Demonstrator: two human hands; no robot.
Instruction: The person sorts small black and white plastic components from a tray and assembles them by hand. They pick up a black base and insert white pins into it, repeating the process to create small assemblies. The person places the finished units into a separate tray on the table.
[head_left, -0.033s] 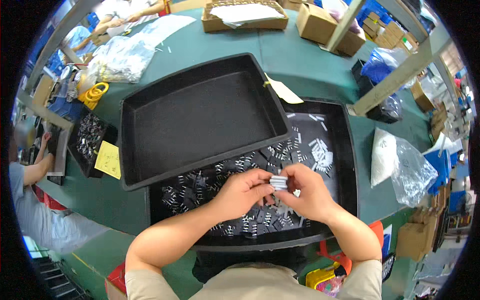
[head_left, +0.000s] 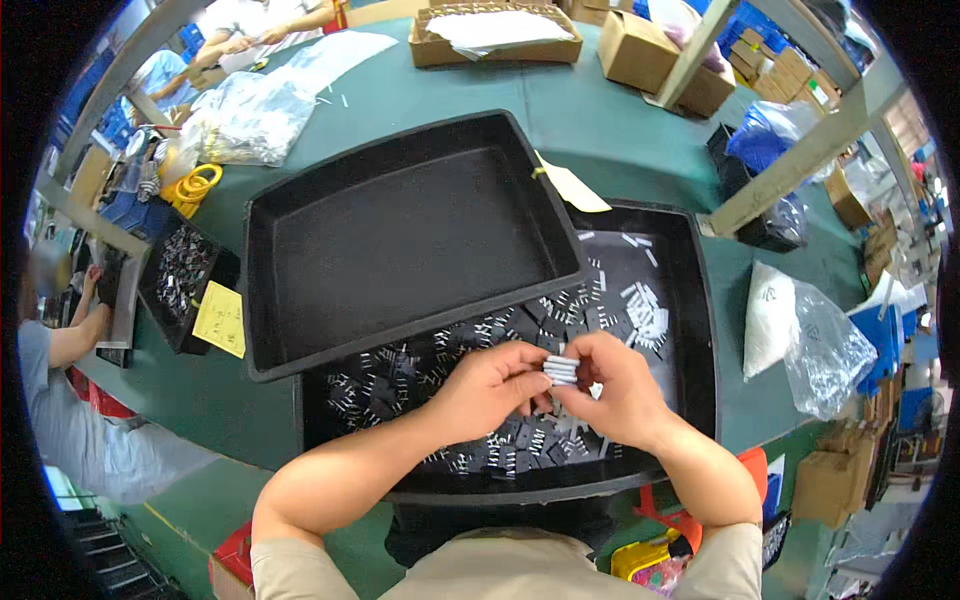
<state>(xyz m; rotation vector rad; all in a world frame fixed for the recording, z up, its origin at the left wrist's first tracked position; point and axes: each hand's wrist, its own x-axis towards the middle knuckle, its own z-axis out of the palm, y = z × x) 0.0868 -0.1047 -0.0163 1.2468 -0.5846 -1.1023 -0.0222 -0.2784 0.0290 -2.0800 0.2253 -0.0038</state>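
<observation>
Over the lower black tray point(head_left: 706, 330), both my hands hold a small row of short whitish rods point(head_left: 561, 371) lying side by side. My left hand point(head_left: 490, 385) pinches its left end between thumb and fingers. From the other side, the thumb and fingers of my right hand point(head_left: 618, 392) close on its right end. What joins the rods is hidden by my fingers. Beneath my hands lie many small black parts with pale pins point(head_left: 510, 445), scattered in the tray. A heap of loose white rods point(head_left: 648, 318) sits just beyond my right hand.
An upper black tray point(head_left: 410, 345) rests askew across the lower tray's far left part. A black bin point(head_left: 222, 275) of small parts stands left, with a yellow tag point(head_left: 220, 318). White-filled plastic bags point(head_left: 768, 325) lie right. A metal post point(head_left: 790, 165) rises at right. Other people work at left.
The whole view has shifted slightly. My hands keep their grip on the row of rods, with only a tiny shift of the fingers.
</observation>
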